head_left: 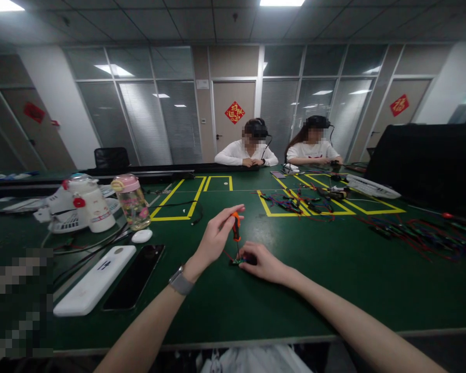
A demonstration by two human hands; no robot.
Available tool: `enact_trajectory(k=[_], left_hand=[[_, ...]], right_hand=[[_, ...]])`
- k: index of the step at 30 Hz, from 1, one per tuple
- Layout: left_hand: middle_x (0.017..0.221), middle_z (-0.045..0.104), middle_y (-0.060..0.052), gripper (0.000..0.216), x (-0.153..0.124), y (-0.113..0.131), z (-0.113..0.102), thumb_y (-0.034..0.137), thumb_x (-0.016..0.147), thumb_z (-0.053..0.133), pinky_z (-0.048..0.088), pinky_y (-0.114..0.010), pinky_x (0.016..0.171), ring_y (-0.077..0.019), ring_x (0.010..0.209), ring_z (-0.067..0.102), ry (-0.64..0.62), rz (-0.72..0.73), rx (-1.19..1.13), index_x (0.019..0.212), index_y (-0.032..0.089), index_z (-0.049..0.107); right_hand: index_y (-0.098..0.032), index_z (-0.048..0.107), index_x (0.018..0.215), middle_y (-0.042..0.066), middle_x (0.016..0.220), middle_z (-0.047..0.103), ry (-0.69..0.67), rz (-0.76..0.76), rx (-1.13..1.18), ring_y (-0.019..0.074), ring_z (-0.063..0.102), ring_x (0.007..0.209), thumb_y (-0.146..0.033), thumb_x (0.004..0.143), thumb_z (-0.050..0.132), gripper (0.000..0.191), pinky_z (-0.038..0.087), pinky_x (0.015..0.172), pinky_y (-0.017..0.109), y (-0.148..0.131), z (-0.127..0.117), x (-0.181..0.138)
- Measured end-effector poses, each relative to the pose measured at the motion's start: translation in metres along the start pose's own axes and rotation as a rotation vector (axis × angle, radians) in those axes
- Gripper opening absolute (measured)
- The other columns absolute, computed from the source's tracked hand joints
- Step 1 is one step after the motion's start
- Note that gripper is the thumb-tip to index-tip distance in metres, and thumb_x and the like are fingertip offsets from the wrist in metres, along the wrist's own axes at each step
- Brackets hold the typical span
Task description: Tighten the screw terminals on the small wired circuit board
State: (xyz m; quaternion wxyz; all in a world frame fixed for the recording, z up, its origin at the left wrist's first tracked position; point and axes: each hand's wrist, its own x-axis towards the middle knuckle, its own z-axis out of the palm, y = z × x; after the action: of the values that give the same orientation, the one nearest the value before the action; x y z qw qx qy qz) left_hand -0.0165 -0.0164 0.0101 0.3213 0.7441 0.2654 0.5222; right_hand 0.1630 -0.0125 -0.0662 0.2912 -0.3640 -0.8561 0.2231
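Note:
My left hand (216,232) is closed around the orange and black handle of a screwdriver (236,228). The screwdriver stands nearly upright, its thin shaft pointing down at a small green circuit board (236,262) on the table. My right hand (261,261) grips the board from its right side, fingers curled over it near the shaft's tip. A dark part sits under those fingers, partly hidden. Whether the tip touches a screw is too small to tell.
A white power bank-like slab (97,282) and a black phone (135,277) lie to the left, near a pink-lidded bottle (131,202) and a white bottle (95,204). Wired boards (419,235) are heaped at right, others inside yellow tape (287,215). Two people sit opposite.

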Motion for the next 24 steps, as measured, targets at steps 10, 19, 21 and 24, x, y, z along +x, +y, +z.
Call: enact_trajectory(k=[10,19,21,24], left_hand=[[0.093,0.060,-0.003,0.017,0.001,-0.007,-0.001,0.029,0.089,0.060,0.051,-0.027,0.080,-0.0154,0.089,0.060,0.205,0.124,0.288,0.101,0.021,0.070],[0.098,0.062,-0.005,0.027,0.003,-0.009,0.006,0.028,0.090,0.057,0.053,-0.025,0.072,-0.0144,0.081,0.065,0.107,0.000,-0.041,0.114,0.018,0.064],[0.094,0.059,-0.004,0.020,0.004,-0.010,0.005,0.027,0.085,0.064,0.051,-0.023,0.070,-0.0138,0.081,0.062,0.161,0.032,0.040,0.102,0.019,0.068],[0.092,0.058,-0.003,0.016,0.002,-0.010,0.003,0.027,0.083,0.067,0.050,-0.024,0.073,-0.0148,0.085,0.059,0.203,0.097,0.181,0.098,0.020,0.070]], right_hand=[[-0.016,0.067,0.088,0.002,0.082,0.057,-0.011,0.035,-0.001,0.0147,0.054,0.074,-0.012,0.077,0.067,0.012,0.043,0.068,0.025,0.008,0.000,-0.001],[-0.015,0.068,0.085,0.001,0.081,0.058,0.008,0.060,0.051,0.0148,0.055,0.074,-0.010,0.074,0.069,0.011,0.043,0.068,0.025,0.010,0.002,0.000],[-0.015,0.069,0.084,0.001,0.081,0.059,0.017,0.066,0.068,0.0148,0.055,0.074,-0.011,0.074,0.070,0.011,0.043,0.068,0.025,0.012,0.003,0.001],[-0.016,0.069,0.083,0.001,0.080,0.059,0.022,0.068,0.073,0.0145,0.054,0.074,-0.012,0.074,0.071,0.010,0.042,0.068,0.025,0.013,0.003,0.001]])
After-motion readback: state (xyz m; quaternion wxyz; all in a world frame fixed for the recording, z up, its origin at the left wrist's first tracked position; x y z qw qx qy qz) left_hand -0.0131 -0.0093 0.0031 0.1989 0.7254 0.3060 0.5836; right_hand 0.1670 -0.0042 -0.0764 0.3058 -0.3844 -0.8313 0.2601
